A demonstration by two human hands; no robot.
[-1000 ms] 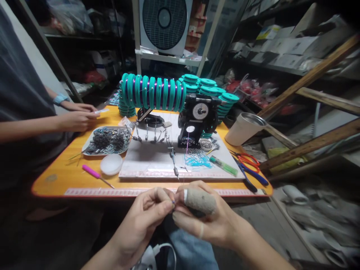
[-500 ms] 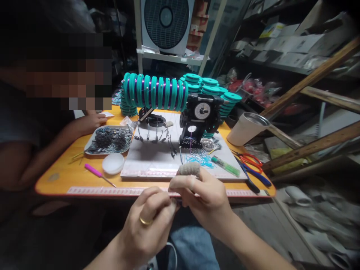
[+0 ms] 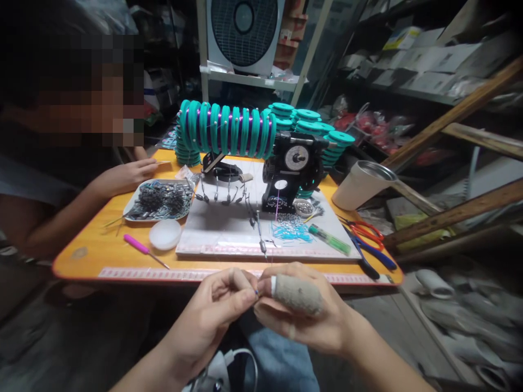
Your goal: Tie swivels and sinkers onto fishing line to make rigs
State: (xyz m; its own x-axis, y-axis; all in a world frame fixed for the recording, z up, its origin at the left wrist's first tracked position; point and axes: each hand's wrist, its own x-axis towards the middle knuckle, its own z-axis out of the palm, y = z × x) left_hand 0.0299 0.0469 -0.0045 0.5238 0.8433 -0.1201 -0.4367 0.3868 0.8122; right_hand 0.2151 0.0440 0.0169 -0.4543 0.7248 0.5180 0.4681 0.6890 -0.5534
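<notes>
My left hand [image 3: 216,310] is closed in a pinch, with a tiny blue piece [image 3: 256,292] showing at its thumb and fingertip. Meeting it there, my right hand [image 3: 310,310] has its fingers drawn together and wears a grey fabric sleeve [image 3: 298,295] on one finger. A thin line [image 3: 272,256] runs down to the right hand; what lies between its fingertips is mostly hidden. Just beyond the hands hangs a small grey weight-like piece [image 3: 262,246]. Farther back, a row of teal spools [image 3: 229,130] wound with purple line sits on a black stand [image 3: 286,169].
On the orange table [image 3: 93,245] are a tray of dark metal pieces [image 3: 159,201], a white lid [image 3: 165,234], a pink-handled pick [image 3: 137,243], a green tube [image 3: 329,239] and pliers [image 3: 368,253]. Another person's hand [image 3: 131,174] rests at the left. A white can [image 3: 362,185] stands right.
My right hand has turned, bringing the sleeved finger down across the front. My left hand has rotated so its thumb shows. The grey weight-like piece now shows beyond the hands.
</notes>
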